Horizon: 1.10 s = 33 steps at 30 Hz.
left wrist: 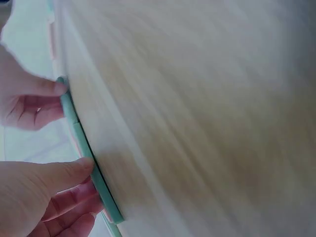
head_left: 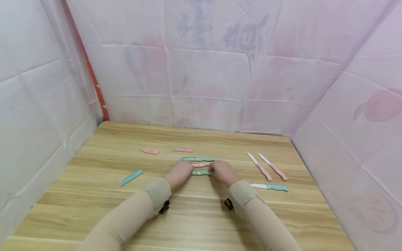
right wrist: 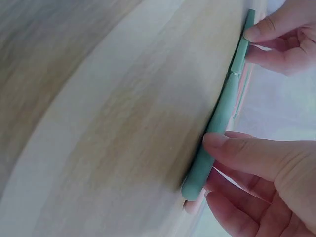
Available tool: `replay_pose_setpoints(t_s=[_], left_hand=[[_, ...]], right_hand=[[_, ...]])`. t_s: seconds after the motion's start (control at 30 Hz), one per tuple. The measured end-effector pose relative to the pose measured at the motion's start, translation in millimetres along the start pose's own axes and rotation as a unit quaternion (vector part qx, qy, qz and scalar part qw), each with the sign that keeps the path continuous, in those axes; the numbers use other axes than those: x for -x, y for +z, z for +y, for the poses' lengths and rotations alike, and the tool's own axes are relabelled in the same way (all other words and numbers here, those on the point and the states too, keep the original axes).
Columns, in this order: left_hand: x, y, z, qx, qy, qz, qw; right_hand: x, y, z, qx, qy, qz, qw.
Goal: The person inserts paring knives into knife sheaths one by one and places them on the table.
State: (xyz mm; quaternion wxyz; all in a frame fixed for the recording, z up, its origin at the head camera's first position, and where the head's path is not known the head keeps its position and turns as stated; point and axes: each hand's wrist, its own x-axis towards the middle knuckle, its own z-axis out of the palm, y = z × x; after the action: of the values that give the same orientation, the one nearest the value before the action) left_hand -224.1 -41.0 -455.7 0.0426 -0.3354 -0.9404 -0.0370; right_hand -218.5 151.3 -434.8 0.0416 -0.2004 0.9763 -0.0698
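A green sheathed paring knife (head_left: 205, 173) lies at the near side of a short row on the table. My left hand (head_left: 181, 172) pinches its sheath (left wrist: 101, 180) between thumb and fingers. My right hand (head_left: 223, 172) pinches its handle (right wrist: 200, 170), thumb on the near side. Just beyond it lies a pink sheathed knife (head_left: 201, 165), partly covered by both hands. Farthest in the row is another green sheathed knife (head_left: 201, 159).
To the right lie two bare pink-handled knives (head_left: 263, 171) (head_left: 278, 172) and a blue-handled one (head_left: 277, 188). Pink sheaths (head_left: 150, 151) (head_left: 182, 149) and a teal sheath (head_left: 132, 177) lie left and behind on the wooden table (head_left: 194, 223). Cloth walls (head_left: 204, 76) enclose it.
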Motion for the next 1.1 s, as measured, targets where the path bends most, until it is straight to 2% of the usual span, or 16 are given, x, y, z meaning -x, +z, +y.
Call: replay_pose_setpoints(t_s=[0.1,0.27,0.5,0.67,0.8,0.9,0.97,1.03,1.1], left_hand=[[1.8,-2.0,-2.3,0.032,-0.007,0.003,0.9995],[1.9,-2.3,-5.1,0.058,-0.017,0.0,0.9981],[6.4,-7.2,-11.1,0.083,-0.032,-0.025,0.9957],[23.6,-15.8,-23.1,0.128,-0.029,-0.046,0.9903],[49.0,-23.7,-41.1,0.146,-0.037,-0.044,0.9876],[74.5,-31.5,-59.8,0.118,-0.073,-0.041,0.9894],[93.3,-36.7,-73.0,0.091,-0.125,-0.048,0.9867],[111.3,-39.9,-84.5,0.075,-0.182,-0.066,0.9782],[125.6,-41.6,-92.4,0.075,-0.224,-0.084,0.9681]], right_hand=[[-1,-1,-1,-0.004,0.003,-0.007,1.0],[-2,-1,-1,-0.014,0.015,-0.004,1.0],[-5,1,-2,0.001,0.006,0.003,1.0],[-6,2,-5,0.006,0.019,-0.002,1.0],[-4,2,-4,0.017,0.027,-0.001,1.0],[-2,2,-2,0.015,0.029,-0.003,0.999],[-1,2,-1,0.011,0.028,-0.003,1.0],[0,2,0,0.008,0.027,-0.004,1.0],[1,2,2,0.004,0.028,-0.003,1.0]])
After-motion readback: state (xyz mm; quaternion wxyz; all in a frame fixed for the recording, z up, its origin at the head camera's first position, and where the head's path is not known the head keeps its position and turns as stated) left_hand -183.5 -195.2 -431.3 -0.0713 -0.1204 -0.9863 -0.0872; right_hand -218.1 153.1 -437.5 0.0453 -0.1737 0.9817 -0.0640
